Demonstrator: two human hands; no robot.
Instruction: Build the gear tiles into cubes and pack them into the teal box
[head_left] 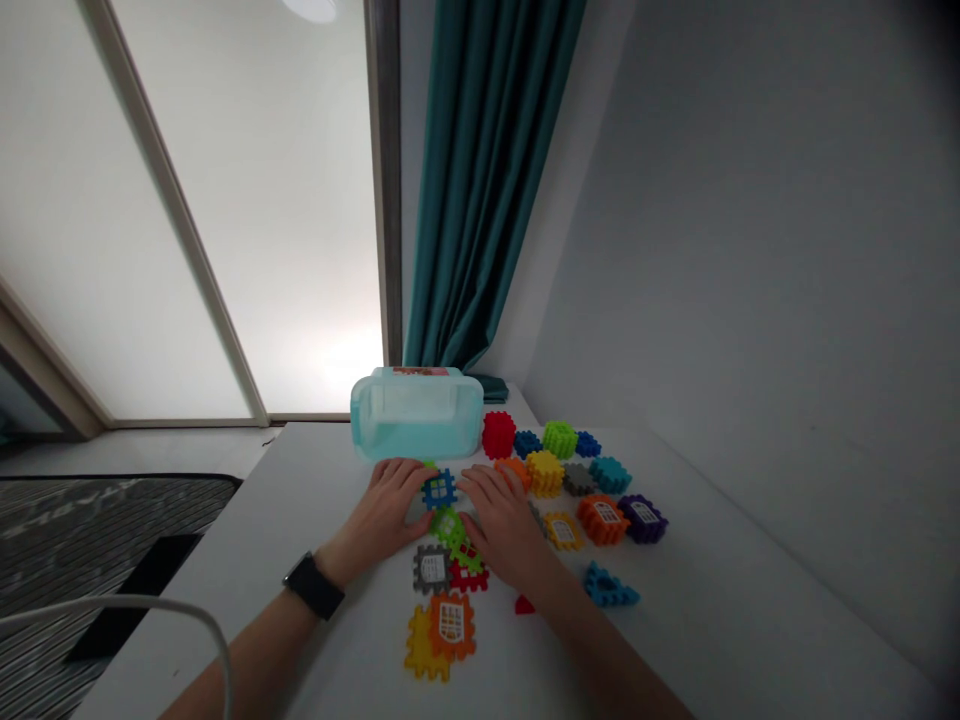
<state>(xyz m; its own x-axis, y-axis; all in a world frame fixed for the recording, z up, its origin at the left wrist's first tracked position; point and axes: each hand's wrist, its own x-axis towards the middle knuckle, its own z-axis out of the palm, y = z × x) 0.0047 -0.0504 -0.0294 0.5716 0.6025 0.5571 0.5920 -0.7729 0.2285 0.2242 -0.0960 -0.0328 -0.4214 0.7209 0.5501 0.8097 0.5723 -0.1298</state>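
Observation:
Between my two hands is a blue interlocking tile [439, 489] with a window-shaped lattice. My left hand [390, 510] is at its left side, fingers curled over the upper edge and thumb below. My right hand [508, 522] meets its right edge with the fingertips, the thumb lower down beside a light green tile [448, 525]. A sliver of green shows behind the blue tile. Just below lie a grey window tile [433, 569] and a red tile [469, 577] partly under green. Nearer me, an orange window tile [452, 625] overlaps a yellow tile [422, 650].
Behind my hands a translucent turquoise box [417, 415] lies on the white table [360, 660]. Stacked tiles sit to the right, among them red [499, 435], yellow [544, 473], orange [603, 519] and purple [643, 518]. A blue triangular piece [609, 586] lies nearer. A white cable [150, 601] crosses lower left.

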